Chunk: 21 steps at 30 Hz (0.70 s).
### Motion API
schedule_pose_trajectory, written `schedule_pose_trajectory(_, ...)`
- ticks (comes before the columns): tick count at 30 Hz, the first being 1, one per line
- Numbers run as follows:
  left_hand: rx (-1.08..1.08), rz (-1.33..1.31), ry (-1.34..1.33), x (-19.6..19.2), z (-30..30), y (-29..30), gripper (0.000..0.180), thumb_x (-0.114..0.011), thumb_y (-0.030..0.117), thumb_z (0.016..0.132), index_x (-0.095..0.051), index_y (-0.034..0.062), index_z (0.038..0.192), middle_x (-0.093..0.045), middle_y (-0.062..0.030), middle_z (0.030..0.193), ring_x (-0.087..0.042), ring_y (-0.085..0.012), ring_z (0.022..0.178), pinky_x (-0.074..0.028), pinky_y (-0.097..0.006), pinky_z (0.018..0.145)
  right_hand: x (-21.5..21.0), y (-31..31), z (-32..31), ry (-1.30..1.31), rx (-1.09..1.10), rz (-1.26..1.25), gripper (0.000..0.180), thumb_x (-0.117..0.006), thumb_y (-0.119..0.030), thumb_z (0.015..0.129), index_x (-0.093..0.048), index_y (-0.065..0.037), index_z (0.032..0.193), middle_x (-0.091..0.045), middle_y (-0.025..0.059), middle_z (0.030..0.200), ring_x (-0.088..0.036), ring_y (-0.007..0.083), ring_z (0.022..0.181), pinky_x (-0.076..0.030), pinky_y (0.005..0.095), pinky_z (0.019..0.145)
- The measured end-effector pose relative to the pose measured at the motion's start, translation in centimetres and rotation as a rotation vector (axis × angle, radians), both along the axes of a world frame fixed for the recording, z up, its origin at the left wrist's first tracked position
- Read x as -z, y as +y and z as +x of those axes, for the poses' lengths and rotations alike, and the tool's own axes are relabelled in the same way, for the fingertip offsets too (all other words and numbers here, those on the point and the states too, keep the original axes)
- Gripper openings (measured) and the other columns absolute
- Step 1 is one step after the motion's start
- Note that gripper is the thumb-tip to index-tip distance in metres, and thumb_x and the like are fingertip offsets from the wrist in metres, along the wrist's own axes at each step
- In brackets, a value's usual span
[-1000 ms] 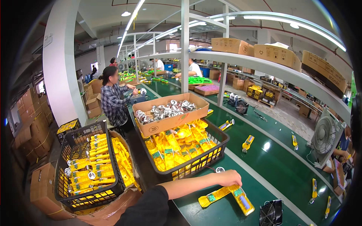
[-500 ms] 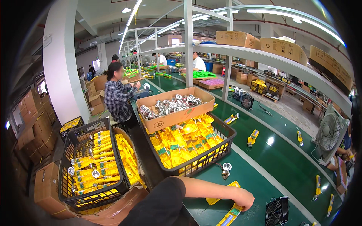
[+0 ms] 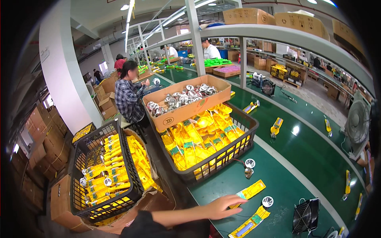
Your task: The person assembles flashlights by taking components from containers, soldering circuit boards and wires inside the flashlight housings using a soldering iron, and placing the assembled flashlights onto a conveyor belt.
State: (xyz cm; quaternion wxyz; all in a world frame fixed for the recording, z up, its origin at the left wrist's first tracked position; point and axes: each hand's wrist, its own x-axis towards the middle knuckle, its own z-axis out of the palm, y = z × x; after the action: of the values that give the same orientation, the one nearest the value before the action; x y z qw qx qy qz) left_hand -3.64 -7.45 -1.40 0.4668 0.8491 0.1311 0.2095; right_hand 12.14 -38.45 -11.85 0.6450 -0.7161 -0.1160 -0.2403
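Head view: the left hand (image 3: 217, 209) is over the green table (image 3: 214, 188). Its fingers (image 3: 235, 199) are extended, close together, across the near end of a yellow flashlight casing (image 3: 254, 189); whether they pinch it cannot be told. Just beside it lies a second casing (image 3: 239, 229) with a blue battery cell (image 3: 244, 229) and circuit board (image 3: 256, 219). A black axial fan (image 3: 305, 216) stands to the right; a black crate (image 3: 206, 171) of yellow casings stands beyond

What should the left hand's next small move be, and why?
Probably close the left hand on the near end of the farther yellow casing: the hand reaches over that end, seemingly not gripping, while the nearer yellow casing lies beyond its fingertips.
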Motion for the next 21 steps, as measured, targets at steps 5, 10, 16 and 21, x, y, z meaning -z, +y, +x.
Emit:
schedule_pose_trajectory(5, -0.141, 0.152, 0.015, 0.4, -2.9, -5.9, 0.047, -0.057, 0.020, 0.077, -0.042, 0.0046, 0.118, -0.046, -0.0111, 0.115, -0.047, -0.0245, 0.102, -0.037, -0.035, 0.087, -2.0, 1.3, -0.2, 0.093, -0.021, -0.023, 0.032, -0.046, -0.026, 0.085, -0.051, 0.004, 0.092, -0.055, 0.0186, 0.075, -0.052, 0.0325, 0.063, -0.041, 0.0376, 0.053)
schedule_pose_trajectory(10, -0.362, 0.309, 0.092, 1.0, -0.3, -9.0, 0.044, -0.066, 0.033, 0.066, -0.056, 0.0069, 0.100, -0.054, -0.0117, 0.093, -0.052, -0.0268, 0.084, -0.040, -0.037, 0.072, -1.6, 0.8, -0.6, 0.060, 0.054, -0.168, 0.036, -0.045, -0.031, 0.086, -0.051, 0.004, 0.092, -0.054, 0.0215, 0.076, -0.052, 0.0362, 0.065, -0.041, 0.0392, 0.053)
schedule_pose_trajectory(16, -0.168, 0.049, 0.127, 1.5, -0.1, -7.7, 0.043, -0.064, 0.023, 0.069, -0.051, 0.0067, 0.107, -0.049, -0.0116, 0.105, -0.049, -0.0259, 0.094, -0.039, -0.035, 0.079, -1.0, 1.3, -0.6, 0.091, 0.036, 0.054, 0.034, -0.047, -0.026, 0.085, -0.050, 0.005, 0.097, -0.056, 0.0183, 0.087, -0.055, 0.0284, 0.071, -0.045, 0.0347, 0.057)
schedule_pose_trajectory(21, -0.114, 0.009, 0.104, 1.9, -0.9, -5.0, 0.032, -0.062, 0.010, 0.072, -0.054, 0.0031, 0.102, -0.052, -0.0107, 0.103, -0.053, -0.0233, 0.089, -0.044, -0.029, 0.076, -3.8, 2.5, -1.3, 0.426, -0.372, 0.752, 0.011, -0.048, -0.014, 0.082, -0.048, -0.010, 0.092, -0.055, 0.0082, 0.087, -0.052, 0.0162, 0.077, -0.041, 0.0240, 0.057)
